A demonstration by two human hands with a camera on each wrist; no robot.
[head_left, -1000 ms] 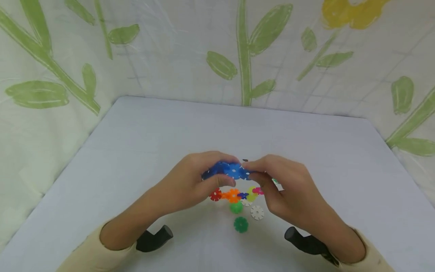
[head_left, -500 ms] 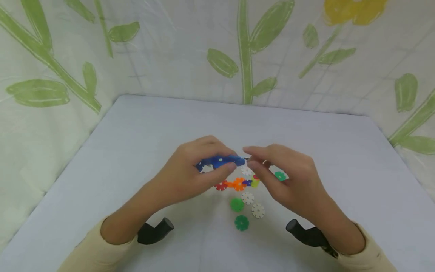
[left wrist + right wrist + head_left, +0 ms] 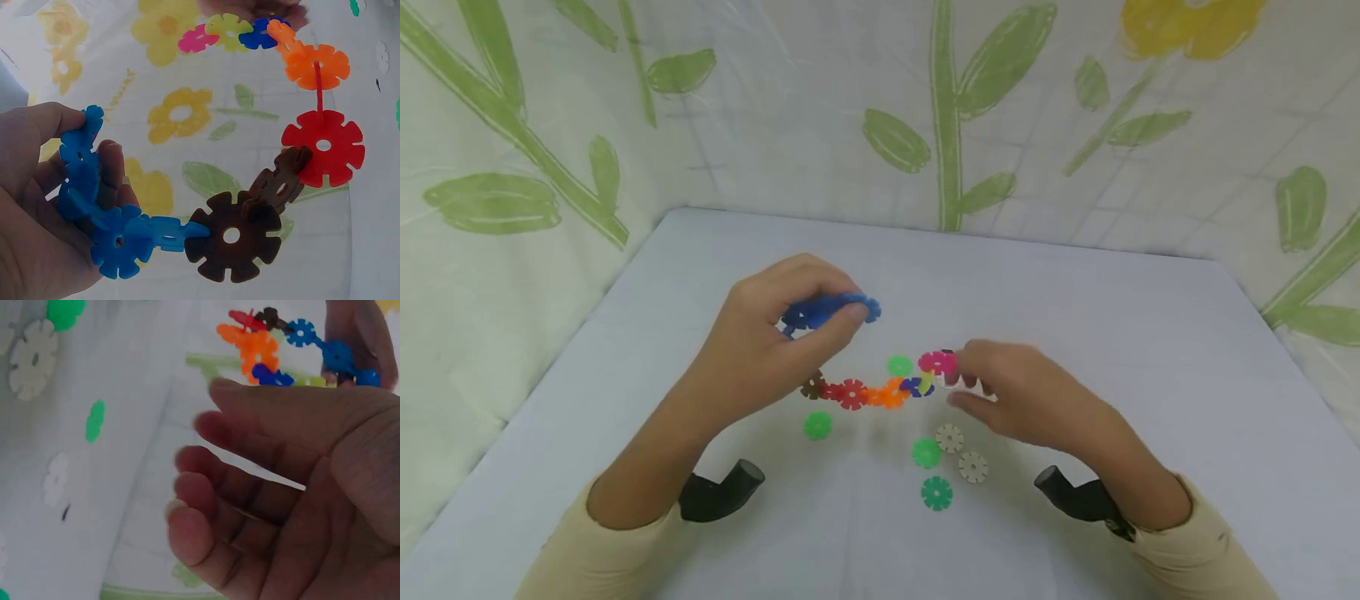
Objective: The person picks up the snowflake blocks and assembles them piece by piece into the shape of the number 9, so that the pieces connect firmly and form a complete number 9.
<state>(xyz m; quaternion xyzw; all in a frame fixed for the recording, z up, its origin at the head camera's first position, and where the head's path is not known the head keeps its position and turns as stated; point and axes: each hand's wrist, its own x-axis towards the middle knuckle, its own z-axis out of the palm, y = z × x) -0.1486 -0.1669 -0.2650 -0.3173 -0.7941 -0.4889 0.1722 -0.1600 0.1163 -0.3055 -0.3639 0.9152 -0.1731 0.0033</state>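
My left hand (image 3: 760, 342) grips a run of blue flower-shaped interlocking discs (image 3: 125, 262) between thumb and fingers, raised above the table. From these hangs a chain of slotted discs: dark brown (image 3: 209, 247), red (image 3: 342, 156), orange (image 3: 334, 72), dark blue, yellow and pink. In the head view it sags to the right, ending at the pink disc (image 3: 928, 364). My right hand (image 3: 1030, 392) is beside that pink end, its fingertips overlapping the disc's edge in this view. In the right wrist view its fingers are loosely bent with nothing between them.
Loose discs lie on the white table (image 3: 715, 275): a green one (image 3: 811, 432) on the left, a dark green one (image 3: 929, 500) nearer, and white ones (image 3: 967, 476). Black curved mounts (image 3: 718, 500) sit at both wrists. A flower-painted sheet (image 3: 790, 125) stands behind.
My left hand has moved left and farther away with the chain, which now stretches out into view. My right hand has let go of the blue discs and come apart from the left.
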